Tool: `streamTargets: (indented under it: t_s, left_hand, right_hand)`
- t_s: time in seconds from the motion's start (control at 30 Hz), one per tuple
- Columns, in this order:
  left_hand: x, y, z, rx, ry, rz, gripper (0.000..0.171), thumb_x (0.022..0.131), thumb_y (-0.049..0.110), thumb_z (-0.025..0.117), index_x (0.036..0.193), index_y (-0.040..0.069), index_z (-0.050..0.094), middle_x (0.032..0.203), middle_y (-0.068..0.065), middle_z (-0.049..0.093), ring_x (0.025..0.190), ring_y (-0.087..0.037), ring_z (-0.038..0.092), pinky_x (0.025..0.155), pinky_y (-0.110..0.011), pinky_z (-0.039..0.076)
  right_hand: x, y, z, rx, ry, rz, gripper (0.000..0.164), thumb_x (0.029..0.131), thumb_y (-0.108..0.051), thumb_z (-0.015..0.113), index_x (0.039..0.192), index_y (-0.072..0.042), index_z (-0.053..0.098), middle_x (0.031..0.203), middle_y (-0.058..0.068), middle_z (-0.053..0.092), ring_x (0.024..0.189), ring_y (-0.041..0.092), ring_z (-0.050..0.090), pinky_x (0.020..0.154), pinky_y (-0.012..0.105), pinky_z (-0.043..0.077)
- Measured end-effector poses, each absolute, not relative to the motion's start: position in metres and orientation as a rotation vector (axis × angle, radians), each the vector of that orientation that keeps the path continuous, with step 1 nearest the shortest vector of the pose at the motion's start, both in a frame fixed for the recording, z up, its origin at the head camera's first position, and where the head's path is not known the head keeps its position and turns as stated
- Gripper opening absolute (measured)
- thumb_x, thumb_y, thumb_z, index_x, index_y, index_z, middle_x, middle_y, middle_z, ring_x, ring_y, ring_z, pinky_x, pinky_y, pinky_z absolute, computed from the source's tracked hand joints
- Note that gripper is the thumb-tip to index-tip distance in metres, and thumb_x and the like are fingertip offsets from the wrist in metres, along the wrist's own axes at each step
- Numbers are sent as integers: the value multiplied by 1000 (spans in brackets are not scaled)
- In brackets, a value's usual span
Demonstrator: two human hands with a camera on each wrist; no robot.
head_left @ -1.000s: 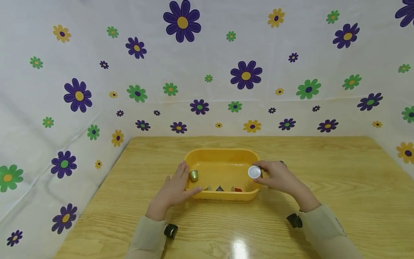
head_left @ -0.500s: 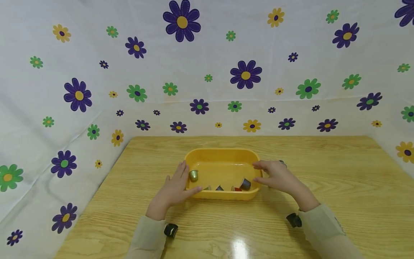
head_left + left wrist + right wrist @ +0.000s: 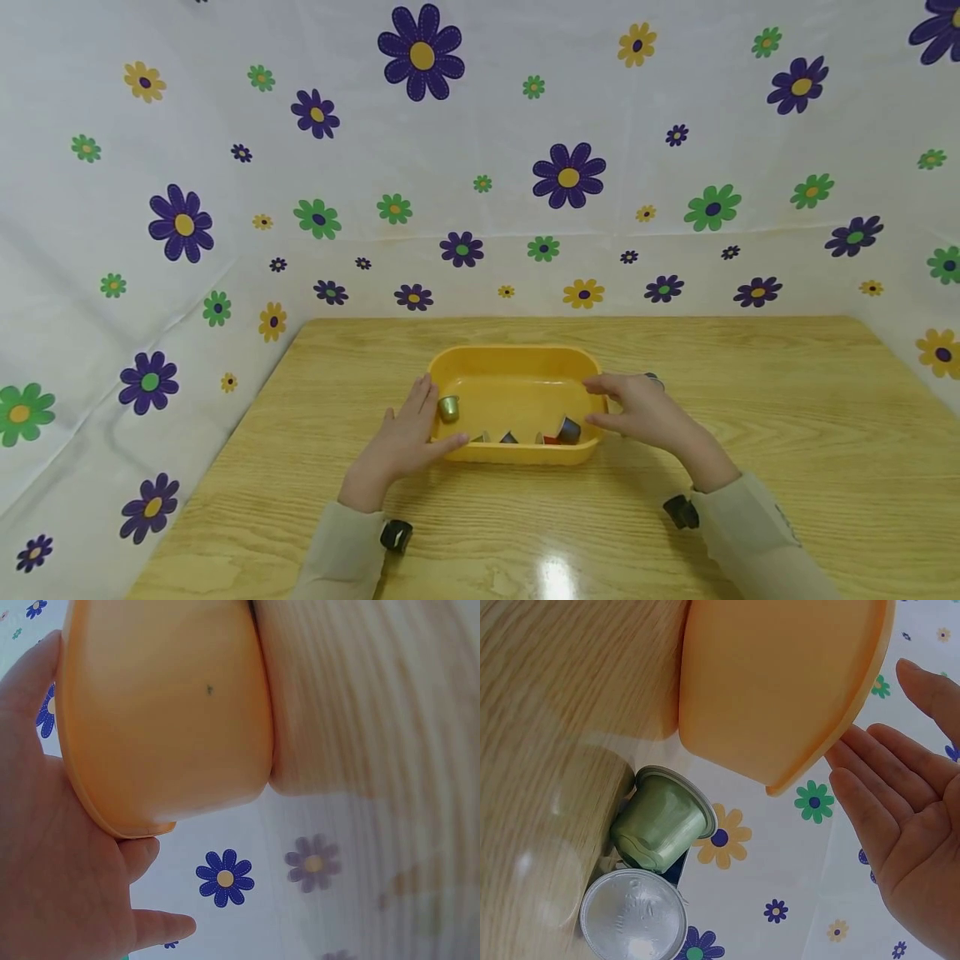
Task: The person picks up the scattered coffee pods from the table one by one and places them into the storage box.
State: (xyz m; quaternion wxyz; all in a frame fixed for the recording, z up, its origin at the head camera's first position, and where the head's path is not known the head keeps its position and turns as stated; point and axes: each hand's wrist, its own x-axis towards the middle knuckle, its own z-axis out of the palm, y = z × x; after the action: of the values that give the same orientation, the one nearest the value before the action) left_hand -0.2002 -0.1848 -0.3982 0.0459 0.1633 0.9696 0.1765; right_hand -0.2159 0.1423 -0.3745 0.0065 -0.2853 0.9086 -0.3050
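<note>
A yellow plastic tub (image 3: 517,454) stands on the wooden table between my hands. Against its left end rests my left hand (image 3: 405,433), fingers extended along the outside and thumb over the front rim. At the right end is my right hand (image 3: 645,408), fingers and thumb spread apart at the rim with nothing between them. Inside the tub, a dark coffee capsule (image 3: 568,429) lies at the front right beside a red capsule (image 3: 550,439). A gold-green capsule (image 3: 448,407) sits at the left; another dark capsule (image 3: 509,437) shows at the front wall, partly hidden by the rim.
Outside the tub, the right wrist view shows a green capsule (image 3: 664,821) and a silver-lidded capsule (image 3: 634,915) on the table (image 3: 547,712), mostly hidden behind my right hand in the head view. A flowered cloth (image 3: 480,125) hangs behind the table.
My right hand has let go of a silver-lidded capsule it pinched over the right rim. A dark capsule now lies in the tub below. My left hand has stayed in place.
</note>
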Motion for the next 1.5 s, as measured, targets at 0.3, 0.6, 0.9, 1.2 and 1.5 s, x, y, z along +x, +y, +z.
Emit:
streamTargets:
  t_s: [0.3, 0.6, 0.9, 1.2, 1.5]
  left_hand:
    - [-201, -185, -401, 507, 2960, 536, 94, 82, 63, 42, 139, -5, 10, 146, -15, -2, 133, -25, -2, 95, -62, 11]
    - [-201, -185, -399, 508, 2959, 533, 93, 82, 61, 43, 139, -6, 11, 146, -16, -1, 133, -26, -1, 94, -63, 12]
    - [-200, -184, -398, 515, 2957, 533, 93, 82, 61, 43, 139, -6, 11, 146, -16, 0, 133, -27, 0, 95, -62, 12]
    - [-201, -185, -400, 515, 2958, 536, 93, 82, 61, 43, 139, -6, 11, 146, -16, -1, 133, -26, -1, 94, -62, 12]
    - [-200, -185, -398, 506, 2952, 542, 94, 82, 61, 43, 139, -6, 10, 146, -15, -1, 133, -27, -1, 95, -62, 11]
  right_hand:
    - [-215, 142, -374, -917, 2841, -964, 44, 80, -17, 66, 116, 7, 53, 109, 18, 59, 96, 32, 56, 79, 41, 46]
    - [-214, 145, -372, -943, 2859, -980, 44, 80, -17, 66, 115, 7, 54, 109, 18, 59, 98, 31, 56, 79, 42, 45]
    - [-212, 151, -369, -927, 2853, -974, 44, 81, -16, 65, 116, 8, 53, 111, 20, 57, 97, 33, 56, 79, 42, 46]
    - [-209, 165, -370, -839, 2906, -900, 45, 81, -20, 65, 116, 6, 54, 110, 18, 58, 99, 30, 55, 81, 42, 45]
    - [-206, 183, -374, -830, 2923, -913, 43, 79, -17, 67, 114, 7, 56, 110, 19, 58, 98, 32, 55, 80, 43, 45]
